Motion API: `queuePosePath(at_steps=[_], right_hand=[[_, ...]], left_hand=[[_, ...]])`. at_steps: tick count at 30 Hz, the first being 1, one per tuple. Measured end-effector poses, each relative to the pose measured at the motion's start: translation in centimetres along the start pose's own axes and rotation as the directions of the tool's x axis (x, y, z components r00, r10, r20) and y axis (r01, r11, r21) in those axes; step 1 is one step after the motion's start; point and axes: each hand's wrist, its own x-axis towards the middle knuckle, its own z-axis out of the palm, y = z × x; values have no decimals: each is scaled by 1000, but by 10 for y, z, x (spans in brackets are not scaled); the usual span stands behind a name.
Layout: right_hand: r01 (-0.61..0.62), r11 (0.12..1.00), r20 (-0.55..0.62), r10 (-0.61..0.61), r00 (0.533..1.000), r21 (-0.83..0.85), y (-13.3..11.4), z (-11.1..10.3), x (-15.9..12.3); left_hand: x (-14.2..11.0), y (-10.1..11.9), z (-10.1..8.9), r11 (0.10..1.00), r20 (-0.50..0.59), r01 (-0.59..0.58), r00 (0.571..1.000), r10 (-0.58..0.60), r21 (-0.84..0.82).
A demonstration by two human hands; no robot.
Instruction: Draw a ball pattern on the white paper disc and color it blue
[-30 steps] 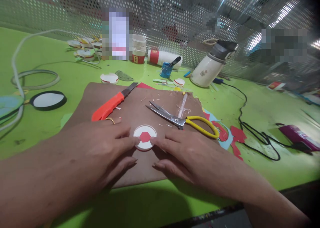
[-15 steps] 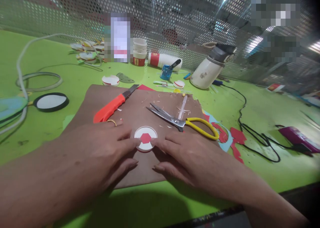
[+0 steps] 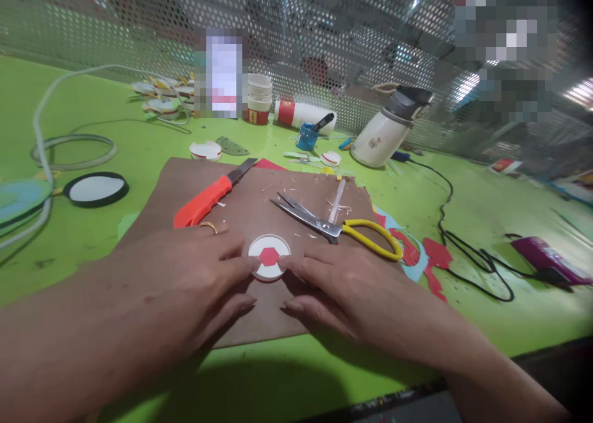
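A small white disc (image 3: 269, 257) with a red hexagon in its middle lies on a brown board (image 3: 259, 213). My left hand (image 3: 185, 281) rests flat on the board, fingers stretched out, with a fingertip touching the disc's left edge; a ring is on one finger. From the other side my right hand (image 3: 345, 284) lies flat too, its fingertips against the disc's right edge. Neither hand has lifted the disc.
On the board lie an orange utility knife (image 3: 210, 196), yellow-handled scissors (image 3: 340, 226) and a clear tube (image 3: 336, 201). Red paper scraps (image 3: 433, 256), a black cable (image 3: 456, 241), a purple tool (image 3: 546, 259), a white flask (image 3: 384, 136), paper cups (image 3: 258, 99) and a black-rimmed disc (image 3: 95, 189) sit on the green table.
The hands and the disc stay as they were. Only the view has shifted slightly.
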Motion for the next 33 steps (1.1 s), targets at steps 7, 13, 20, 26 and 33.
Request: queuePosePath(at_steps=[7, 13, 20, 26, 33], right_hand=[[12, 1000, -16, -12, 1000, 23, 1, 0, 0], [9, 1000, -9, -9, 1000, -12, -1, 0, 0], [1, 1000, -145, -3, 989, -16, 2, 4, 1], [-24, 1000, -72, 24, 997, -7, -1, 3, 3], [17, 1000, -37, -18, 999, -25, 0, 4, 2]], left_hand=[[5, -6, -6, 996, -34, -92, 995, 92, -2], [10, -3, -13, 994, -10, -113, 994, 113, 7], [12, -2, -14, 993, -24, -112, 994, 111, -45], [3, -5, -1, 998, -64, -60, 996, 58, -31], [1, -4, 3, 995, -111, -91, 990, 88, -29]])
